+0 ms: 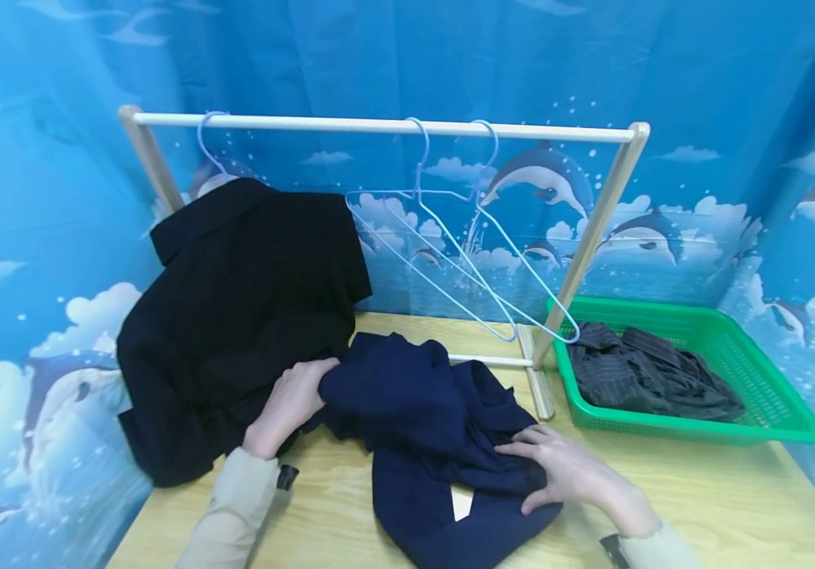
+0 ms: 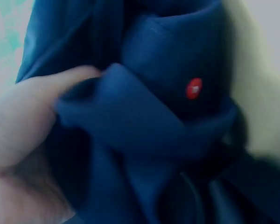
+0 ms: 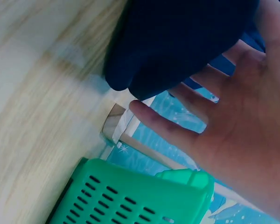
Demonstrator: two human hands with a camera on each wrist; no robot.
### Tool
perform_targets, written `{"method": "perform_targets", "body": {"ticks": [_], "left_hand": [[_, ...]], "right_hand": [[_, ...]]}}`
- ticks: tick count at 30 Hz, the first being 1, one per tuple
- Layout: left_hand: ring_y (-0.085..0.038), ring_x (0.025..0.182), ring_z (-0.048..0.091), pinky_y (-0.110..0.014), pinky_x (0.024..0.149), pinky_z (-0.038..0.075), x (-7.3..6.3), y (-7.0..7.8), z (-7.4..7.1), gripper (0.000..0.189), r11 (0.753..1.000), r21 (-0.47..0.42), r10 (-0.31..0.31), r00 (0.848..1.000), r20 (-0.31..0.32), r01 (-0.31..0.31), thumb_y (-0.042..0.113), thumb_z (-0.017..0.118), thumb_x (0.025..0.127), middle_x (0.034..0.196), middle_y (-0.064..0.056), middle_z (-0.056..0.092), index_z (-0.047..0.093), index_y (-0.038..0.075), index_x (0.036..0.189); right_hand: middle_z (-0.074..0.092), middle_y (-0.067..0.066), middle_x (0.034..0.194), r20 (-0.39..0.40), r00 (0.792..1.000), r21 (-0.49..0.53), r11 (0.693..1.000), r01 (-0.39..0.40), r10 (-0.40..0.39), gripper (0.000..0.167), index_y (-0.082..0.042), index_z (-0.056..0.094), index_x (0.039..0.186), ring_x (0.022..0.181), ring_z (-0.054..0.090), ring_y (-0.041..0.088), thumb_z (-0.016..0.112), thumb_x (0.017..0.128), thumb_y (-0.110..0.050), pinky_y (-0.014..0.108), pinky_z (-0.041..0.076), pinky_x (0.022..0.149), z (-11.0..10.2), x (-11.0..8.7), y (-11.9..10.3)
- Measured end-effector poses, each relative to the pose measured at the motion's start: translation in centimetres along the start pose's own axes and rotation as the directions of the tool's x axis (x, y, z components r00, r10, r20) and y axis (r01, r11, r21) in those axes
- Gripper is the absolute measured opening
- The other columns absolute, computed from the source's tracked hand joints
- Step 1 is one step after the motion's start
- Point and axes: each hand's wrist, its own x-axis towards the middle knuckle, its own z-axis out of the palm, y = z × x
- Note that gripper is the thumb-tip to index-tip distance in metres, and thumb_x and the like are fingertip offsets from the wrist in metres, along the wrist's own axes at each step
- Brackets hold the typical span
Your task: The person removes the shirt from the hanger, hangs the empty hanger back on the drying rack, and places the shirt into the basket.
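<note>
A crumpled navy garment (image 1: pixel 414 403) lies on the wooden table in front of the rack, partly lifted at its left side. My left hand (image 1: pixel 292 403) grips its left edge, the thumb over a fold in the left wrist view, where a small red button (image 2: pixel 194 88) shows on the cloth. At the garment's right side, my right hand (image 1: pixel 578 478) rests with spread fingers on the fabric. The right wrist view shows those fingers (image 3: pixel 163 126) reaching past a hanging fold of navy cloth.
A black collared shirt (image 1: pixel 250 276) hangs at the left of the white rail (image 1: pixel 350 124). Two bare blue hangers (image 1: pixel 417 170) hang further right. A green basket (image 1: pixel 777 395) with dark striped clothing (image 1: pixel 649 375) stands beyond the rack's right foot (image 1: pixel 537 383).
</note>
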Motion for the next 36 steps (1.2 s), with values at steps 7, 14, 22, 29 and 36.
{"method": "perform_targets", "body": {"ticks": [7, 14, 22, 29, 36], "left_hand": [[-0.024, 0.081, 0.066, -0.043, 0.07, 0.055, 2.4, 5.3, -1.4, 0.021, 0.991, -0.087, 0.082, 0.983, -0.163, -0.097, 0.006, 0.071, 0.09, 0.096, -0.005, 0.069, 0.071, 0.01, 0.11], [-0.023, 0.091, 0.07, -0.038, 0.08, 0.058, 2.5, 11.6, 0.0, 0.048, 0.963, -0.097, 0.238, 0.961, -0.14, -0.253, -0.022, 0.064, 0.076, 0.105, -0.007, 0.071, 0.069, 0.008, 0.113], [-0.012, 0.101, 0.066, -0.024, 0.082, 0.055, -0.4, 15.1, 6.5, 0.047, 0.913, 0.061, 0.365, 0.876, 0.316, -0.402, 0.013, 0.082, 0.085, 0.116, 0.002, 0.063, 0.064, 0.016, 0.128], [-0.008, 0.108, 0.062, -0.025, 0.087, 0.054, -1.2, 14.7, 7.0, 0.053, 0.93, 0.008, 0.326, 0.832, 0.449, -0.368, 0.032, 0.08, 0.089, 0.121, 0.006, 0.061, 0.062, 0.021, 0.138], [-0.009, 0.11, 0.061, -0.026, 0.09, 0.053, -1.5, 14.5, 5.7, 0.058, 0.919, 0.0, 0.351, 0.815, 0.461, -0.395, 0.041, 0.078, 0.089, 0.126, 0.005, 0.061, 0.061, 0.022, 0.14]], "right_hand": [[0.059, 0.008, 0.125, -0.001, 1.0, -0.096, 0.995, -0.018, 0.018, 0.082, -0.02, 0.065, 0.135, 0.112, 0.057, 0.033, 0.094, 0.062, -0.041, 0.049, 0.054, 0.082, 0.7, 0.6, -0.6], [0.059, 0.004, 0.12, -0.032, 0.999, -0.107, 0.994, -0.006, 0.003, 0.077, -0.019, 0.067, 0.133, 0.108, 0.058, 0.03, 0.094, 0.064, -0.04, 0.048, 0.054, 0.081, 1.3, 0.9, -0.5], [0.064, 0.011, 0.117, -0.1, 0.995, -0.065, 0.998, 0.002, -0.009, 0.052, -0.01, 0.071, 0.12, 0.107, 0.062, 0.035, 0.088, 0.076, -0.03, 0.049, 0.053, 0.087, 0.3, 0.4, 0.4], [0.06, 0.013, 0.13, -0.425, 0.905, -0.056, 0.998, -0.038, 0.01, 0.074, -0.012, 0.061, 0.137, 0.114, 0.061, 0.033, 0.09, 0.073, -0.035, 0.051, 0.053, 0.085, -1.7, 0.0, -1.0], [0.014, 0.019, 0.166, -0.245, 0.955, -0.103, 0.984, 0.145, -0.166, 0.135, -0.022, 0.03, 0.16, 0.148, 0.02, 0.046, 0.093, 0.049, -0.063, 0.072, 0.032, 0.104, -0.3, 0.8, -4.5]]}}
